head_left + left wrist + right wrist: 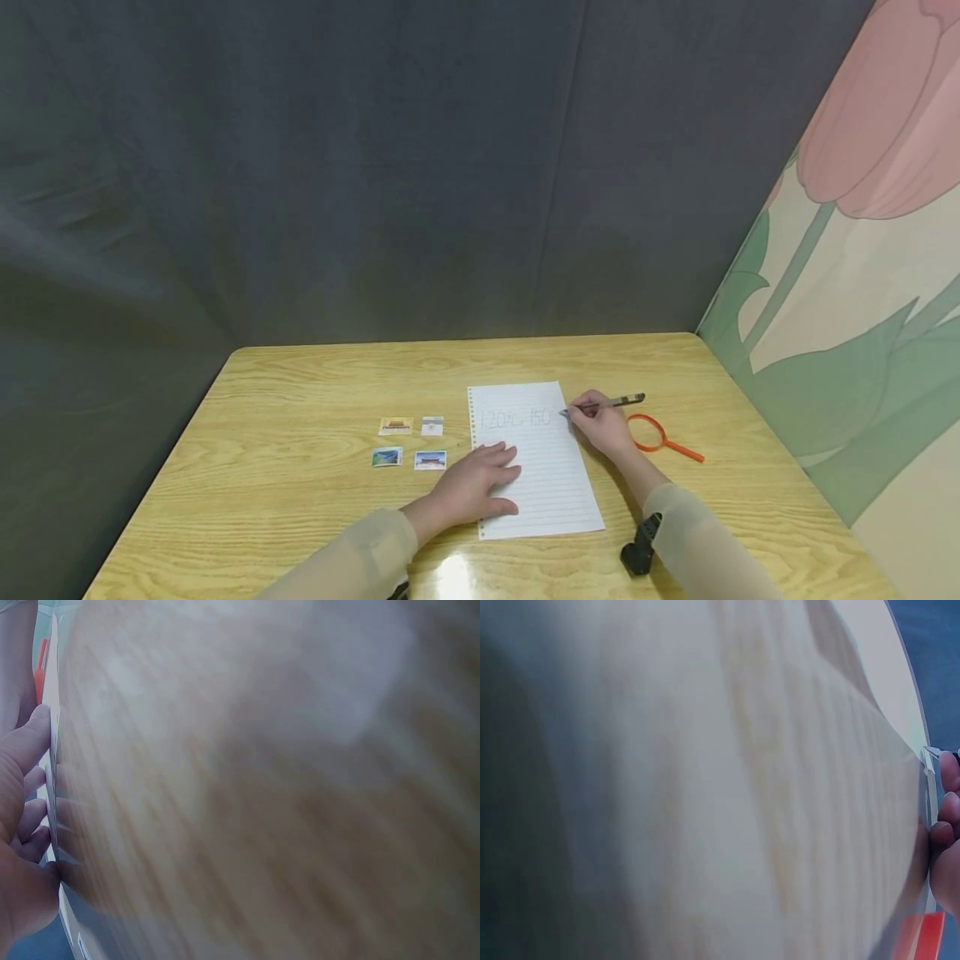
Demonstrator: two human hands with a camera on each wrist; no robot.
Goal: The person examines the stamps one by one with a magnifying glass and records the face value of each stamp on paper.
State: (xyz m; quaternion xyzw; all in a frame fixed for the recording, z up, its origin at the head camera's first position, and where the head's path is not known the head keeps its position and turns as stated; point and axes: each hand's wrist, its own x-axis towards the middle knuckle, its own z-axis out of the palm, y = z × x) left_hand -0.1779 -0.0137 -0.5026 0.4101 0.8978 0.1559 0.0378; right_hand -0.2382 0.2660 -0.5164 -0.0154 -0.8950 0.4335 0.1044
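Sleeves, pale beige and slightly sheer, come in at the near edge; a small black device sits by the right one. Landmark: lined sheet (536, 458), white, rectangular, punched holes down its left edge, lying flat on the glossy light wood-grain tabletop (300, 400), handwriting along its top lines. Left hand (480, 483) rests on the sheet's lower left edge, fingers straight and spread, grip apart, pressing the paper flat. Right hand (600, 425) at the sheet's upper right edge, grip clamped on a pen (609, 403), slim dark barrel, tip on the paper at the end of the writing. Just right of the sheet, beyond the right hand: orange magnifier (660, 437), round ring frame, straight handle. Left of the sheet: four small rectangular stamps (408, 442), two by two, printed pictures. Wrist views are blurred; only wood grain and fingertips show.
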